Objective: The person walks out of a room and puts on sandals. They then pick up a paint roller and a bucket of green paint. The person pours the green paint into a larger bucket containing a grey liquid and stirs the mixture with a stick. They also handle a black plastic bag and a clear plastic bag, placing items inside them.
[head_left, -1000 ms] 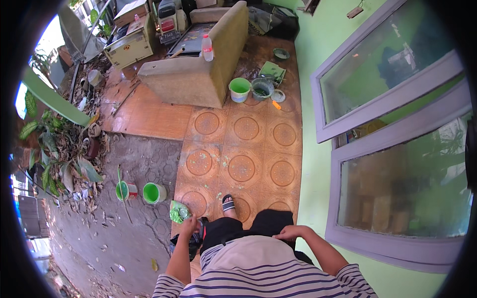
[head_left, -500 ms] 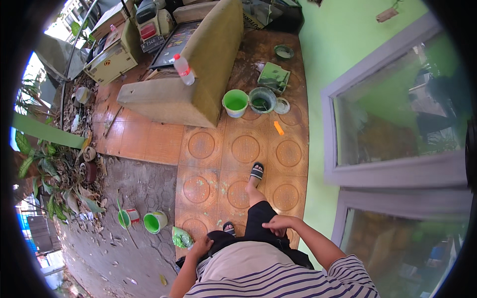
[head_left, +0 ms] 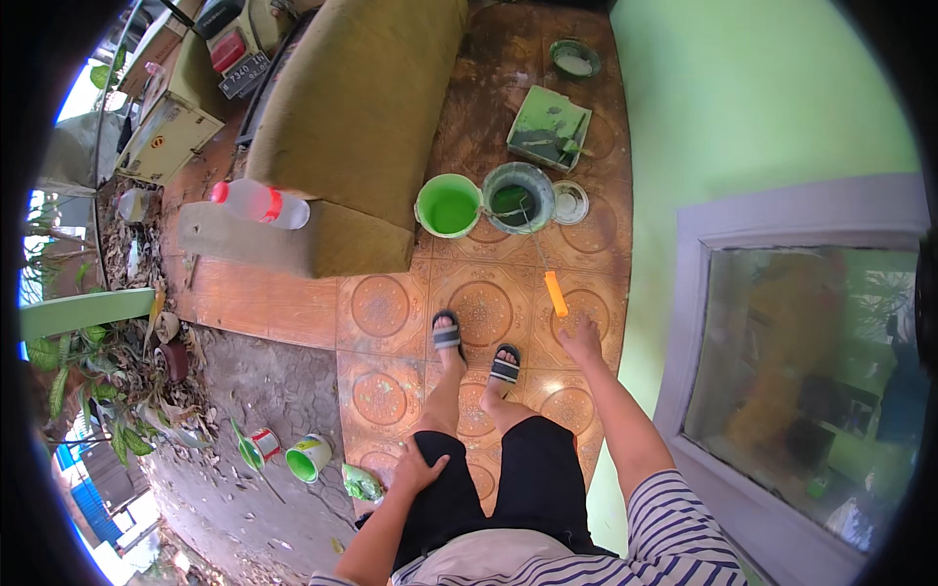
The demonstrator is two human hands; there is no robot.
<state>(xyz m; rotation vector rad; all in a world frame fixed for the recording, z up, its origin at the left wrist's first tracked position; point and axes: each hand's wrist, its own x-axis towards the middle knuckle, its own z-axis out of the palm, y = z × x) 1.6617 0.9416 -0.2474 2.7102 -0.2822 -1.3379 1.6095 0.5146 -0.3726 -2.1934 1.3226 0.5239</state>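
My right hand [head_left: 582, 342] stretches forward with fingers apart and holds nothing. Just beyond its fingertips is the orange handle of a paint roller [head_left: 556, 294]. The roller's thin metal rod runs up into a grey bucket [head_left: 543, 188] with dark contents; its head is hidden there. Beside that bucket, on the left, stands a pale bucket [head_left: 422, 217] with bright green inside. My left hand [head_left: 418, 469] rests on my left thigh near the knee, its fingers spread.
A round lid [head_left: 571, 202], a green-stained tray [head_left: 539, 119] and a bowl [head_left: 574, 59] lie behind the buckets. A plastic bottle [head_left: 256, 203] lies on the sofa arm [head_left: 220, 244]. Two small paint pails [head_left: 311, 457] stand at lower left. A green wall [head_left: 650, 254] borders the right.
I have stepped nearer to the buckets, and both feet now stand close together. My right hand has reached out from my thigh toward the roller handle. My left hand stays on my leg.
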